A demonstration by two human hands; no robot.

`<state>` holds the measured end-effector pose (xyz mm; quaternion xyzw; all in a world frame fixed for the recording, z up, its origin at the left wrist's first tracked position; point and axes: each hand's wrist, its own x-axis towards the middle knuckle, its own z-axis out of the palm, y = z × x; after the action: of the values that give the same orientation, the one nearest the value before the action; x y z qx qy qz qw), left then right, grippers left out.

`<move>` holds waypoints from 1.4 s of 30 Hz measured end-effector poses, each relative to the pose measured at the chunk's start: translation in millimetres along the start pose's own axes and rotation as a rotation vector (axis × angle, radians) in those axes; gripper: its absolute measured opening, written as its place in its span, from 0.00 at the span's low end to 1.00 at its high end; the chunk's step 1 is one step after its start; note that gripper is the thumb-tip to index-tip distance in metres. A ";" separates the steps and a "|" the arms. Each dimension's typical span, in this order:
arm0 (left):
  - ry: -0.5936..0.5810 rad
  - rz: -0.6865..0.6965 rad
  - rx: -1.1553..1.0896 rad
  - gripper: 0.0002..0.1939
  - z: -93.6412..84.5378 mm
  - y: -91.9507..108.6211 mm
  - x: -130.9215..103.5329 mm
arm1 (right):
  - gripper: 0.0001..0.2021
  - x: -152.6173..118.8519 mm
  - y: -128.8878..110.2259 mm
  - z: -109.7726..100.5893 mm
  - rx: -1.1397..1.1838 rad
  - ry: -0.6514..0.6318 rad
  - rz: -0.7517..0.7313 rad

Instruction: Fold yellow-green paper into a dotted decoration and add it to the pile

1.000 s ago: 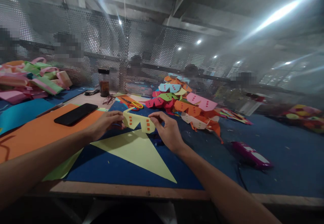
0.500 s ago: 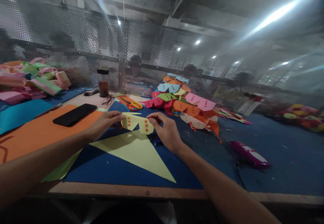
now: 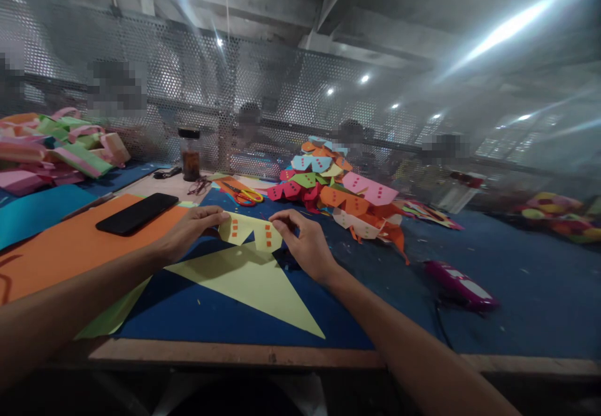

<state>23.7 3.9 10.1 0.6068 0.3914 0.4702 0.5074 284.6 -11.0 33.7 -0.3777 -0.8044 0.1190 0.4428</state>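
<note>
1. The left hand (image 3: 190, 231) pinches the left end of a pale yellow paper cutout (image 3: 235, 229) between its fingers, near the top edge.
2. The right hand (image 3: 307, 244) has thumb and fingers closed on the cutout's upper right corner.
3. The cutout, with a notch in its lower edge and orange squares on both sides, is held upright at the far end of a pointed yellow sheet (image 3: 248, 284); whether the two touch cannot be told.
4. That sheet lies on the blue surface (image 3: 530, 291).
5. To the left, a black phone (image 3: 137, 213) rests on an orange sheet (image 3: 79, 244), with a curved blue sheet (image 3: 42, 212) beyond.
6. Behind the hands lie scissors (image 3: 251, 195) with red and yellow handles; a dark-lidded jar (image 3: 190, 158) stands farther left.
7. A heap of colorful paper cutouts (image 3: 352, 193) sits beyond the right hand.
8. A purple device (image 3: 460, 286) with a dark cable lies on the right.
9. Folded paper pieces (image 3: 61, 146) are piled at far left.
</note>
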 end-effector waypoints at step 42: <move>0.099 0.013 0.082 0.20 -5.2 -3.6 4.7 | 0.12 -0.8 -1.9 -0.1 0.111 -0.036 0.099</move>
<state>19.8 10.3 7.6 0.6058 0.4309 0.4864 0.4590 284.0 -13.0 34.2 -0.3899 -0.7847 0.1919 0.4421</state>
